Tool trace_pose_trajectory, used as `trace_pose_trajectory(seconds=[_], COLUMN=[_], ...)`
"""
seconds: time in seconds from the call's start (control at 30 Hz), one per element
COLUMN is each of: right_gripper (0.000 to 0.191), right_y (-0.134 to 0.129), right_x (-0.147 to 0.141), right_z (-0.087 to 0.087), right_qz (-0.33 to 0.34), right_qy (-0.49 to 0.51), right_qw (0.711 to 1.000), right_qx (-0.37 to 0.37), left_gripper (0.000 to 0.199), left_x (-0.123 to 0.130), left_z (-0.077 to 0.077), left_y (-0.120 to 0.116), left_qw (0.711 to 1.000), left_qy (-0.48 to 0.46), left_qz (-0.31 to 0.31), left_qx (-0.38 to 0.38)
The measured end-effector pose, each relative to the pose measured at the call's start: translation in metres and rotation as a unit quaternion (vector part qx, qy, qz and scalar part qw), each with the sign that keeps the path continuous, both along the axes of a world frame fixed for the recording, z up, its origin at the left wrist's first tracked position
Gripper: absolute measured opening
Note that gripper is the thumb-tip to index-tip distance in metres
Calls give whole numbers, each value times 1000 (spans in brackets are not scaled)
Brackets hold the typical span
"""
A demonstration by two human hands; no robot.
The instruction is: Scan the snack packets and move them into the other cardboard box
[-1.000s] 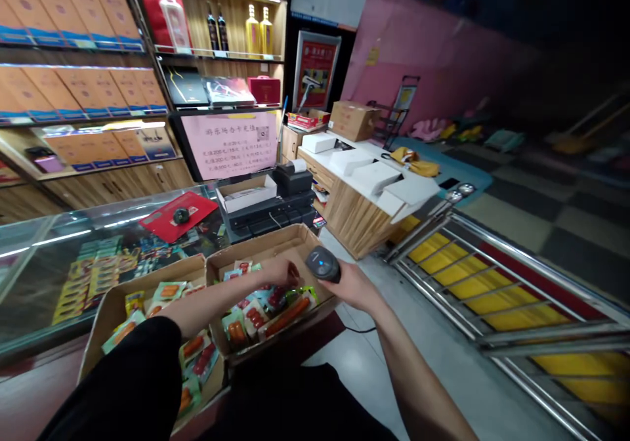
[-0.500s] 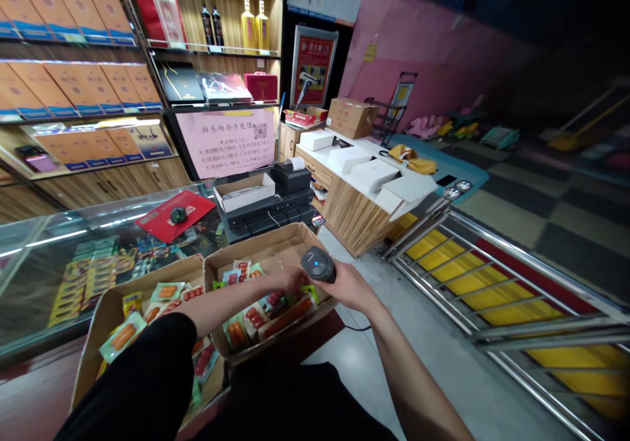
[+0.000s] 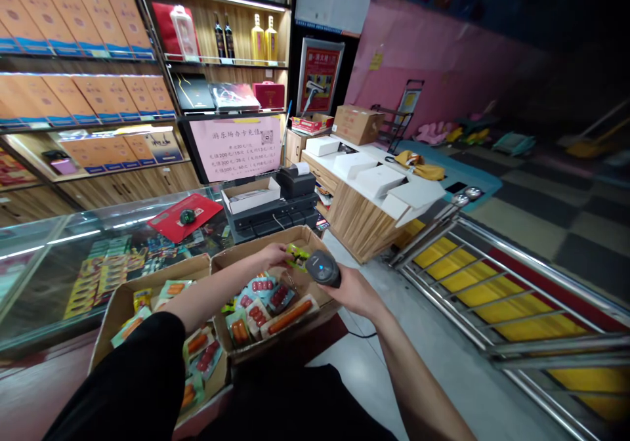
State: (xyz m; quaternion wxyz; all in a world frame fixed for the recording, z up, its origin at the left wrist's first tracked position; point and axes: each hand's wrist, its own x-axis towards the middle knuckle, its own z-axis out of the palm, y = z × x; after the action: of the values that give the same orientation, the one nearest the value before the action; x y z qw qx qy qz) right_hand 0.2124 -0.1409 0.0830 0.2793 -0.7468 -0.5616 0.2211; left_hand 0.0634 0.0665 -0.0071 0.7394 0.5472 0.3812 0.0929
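left hand (image 3: 272,255) lifted green packet (image 3: 297,255) | right hand (image 3: 352,290) grips scanner (image 3: 322,268)

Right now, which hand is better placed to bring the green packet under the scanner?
Probably the left hand: its fingers already pinch the small green snack packet, just beside the black handheld barcode scanner gripped by the right hand.
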Motion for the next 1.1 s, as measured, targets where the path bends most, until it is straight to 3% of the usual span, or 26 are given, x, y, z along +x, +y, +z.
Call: trace_pose_trajectory(seconds=[0.1,0.23,0.5,0.8,0.93,1.1], right_gripper=[40,37,41,41,40,41], right_y=[2,6,6,7,15,41], right_x=[-3,-7,-7,-7,2,17], right_z=[-1,0,4,2,-6,-21], right_qz=[13,12,12,14,41,53], right_qy=[-14,-18,-25,-28,-60,-122], right_qw=[1000,1000,999,999,997,991], right_qx=[-12,-15,-18,-13,-14,-32], left_gripper=[22,27,20,29,27,28], left_x=[-6,-11,-11,-25,-71,-185], left_z=[11,18,20,28,37,54], left_y=[7,8,7,3,3,3], left_qw=[994,984,980,975,967,949], left_qy=[-47,-77,-58,-93,-117,-106], left_qz=[88,134,157,157,189,291], left_qx=[-53,-91,-113,-130,-124,-52])
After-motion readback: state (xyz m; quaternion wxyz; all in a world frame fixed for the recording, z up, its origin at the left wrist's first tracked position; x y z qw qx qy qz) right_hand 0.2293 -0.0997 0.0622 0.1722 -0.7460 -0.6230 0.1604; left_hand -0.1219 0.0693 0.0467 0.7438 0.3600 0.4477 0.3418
